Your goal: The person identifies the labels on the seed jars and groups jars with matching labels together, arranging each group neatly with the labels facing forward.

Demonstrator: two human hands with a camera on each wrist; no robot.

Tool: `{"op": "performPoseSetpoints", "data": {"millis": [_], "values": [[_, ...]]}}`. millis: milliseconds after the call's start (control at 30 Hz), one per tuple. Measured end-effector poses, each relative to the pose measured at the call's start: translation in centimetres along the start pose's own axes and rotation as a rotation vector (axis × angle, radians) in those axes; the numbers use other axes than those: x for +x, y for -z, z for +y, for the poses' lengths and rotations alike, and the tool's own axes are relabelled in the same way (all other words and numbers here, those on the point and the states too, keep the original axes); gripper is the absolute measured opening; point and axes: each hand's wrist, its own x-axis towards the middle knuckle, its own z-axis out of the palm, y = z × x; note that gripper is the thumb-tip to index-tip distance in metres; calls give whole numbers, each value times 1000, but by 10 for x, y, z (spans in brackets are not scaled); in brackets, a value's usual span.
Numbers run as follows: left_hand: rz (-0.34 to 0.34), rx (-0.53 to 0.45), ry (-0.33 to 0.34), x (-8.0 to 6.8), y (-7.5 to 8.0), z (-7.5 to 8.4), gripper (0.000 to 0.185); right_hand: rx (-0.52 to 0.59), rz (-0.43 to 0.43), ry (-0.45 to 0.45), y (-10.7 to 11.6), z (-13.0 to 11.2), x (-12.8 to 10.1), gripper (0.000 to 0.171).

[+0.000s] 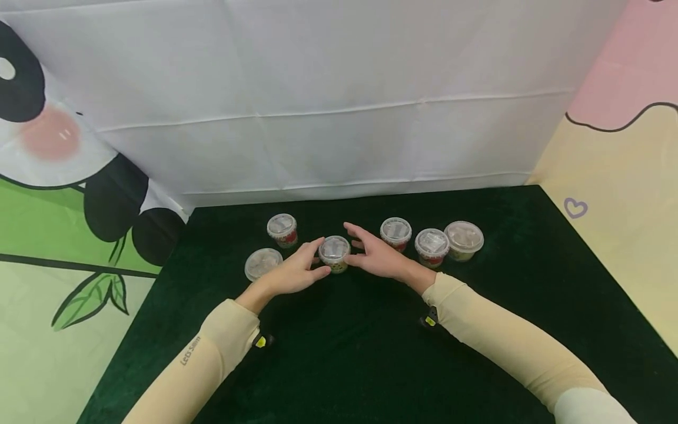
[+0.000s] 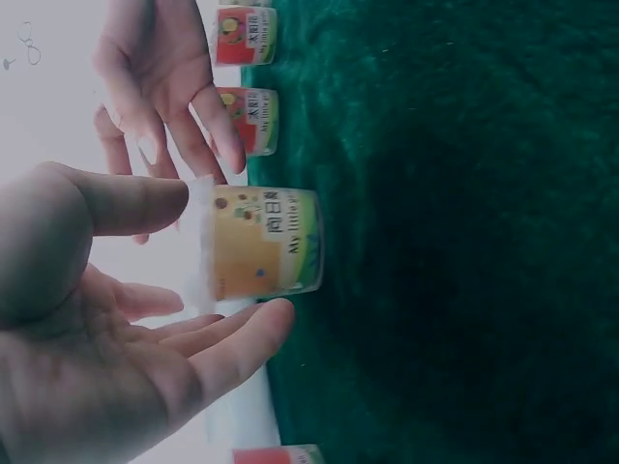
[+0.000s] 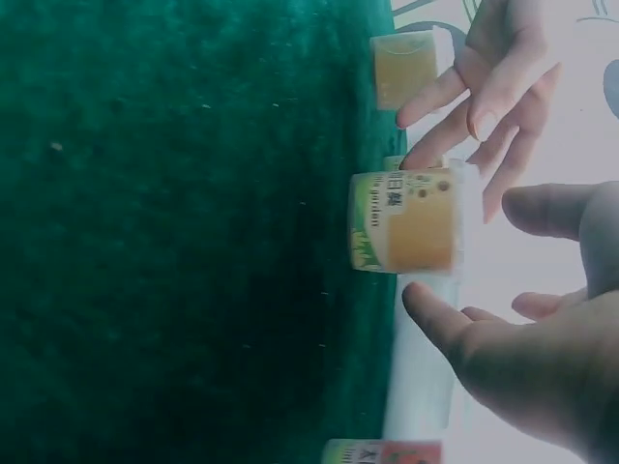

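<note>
A small clear-lidded plastic cup (image 1: pixel 335 248) stands upright on the dark green cloth between the two hands. Its yellow-orange label with leafy green at the base shows in the left wrist view, where the cup (image 2: pixel 259 244) lies sideways in the picture. My left hand (image 1: pixel 293 272) is at its left side, fingers spread and extended, thumb pointing toward the cup. On the other side my right hand (image 1: pixel 380 257) has its fingers stretched out, with fingertips right by the lid. In the right wrist view, the cup (image 3: pixel 416 220) sits between the spread fingers and thumb.
To the left are a red-labelled cup (image 1: pixel 282 228) and a lidded cup (image 1: pixel 259 262) partly behind the left hand. Three more cups stand to the right: one (image 1: pixel 395 231) behind the right hand, one (image 1: pixel 431 242) beside it and a wider one (image 1: pixel 464 237). White cloth (image 1: pixel 339 141) hangs behind.
</note>
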Motion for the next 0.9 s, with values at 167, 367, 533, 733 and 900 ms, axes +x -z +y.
{"op": "performPoseSetpoints", "data": {"millis": [167,367,533,733,900], "values": [[-7,-23,20,1,-7,-3,79,62,-38,-45,-3,9,1,75],[-26,-30,39,1,-10,-4,82,106,-46,-112,-9,20,3,74],[-33,-33,56,1,-12,-6,82,119,-52,-124,-13,28,5,73],[-40,-39,46,2,-13,-9,84,73,-50,-97,-14,31,7,68],[-48,-46,35,2,-13,-9,84,71,-41,-109,-14,31,6,65]]}}
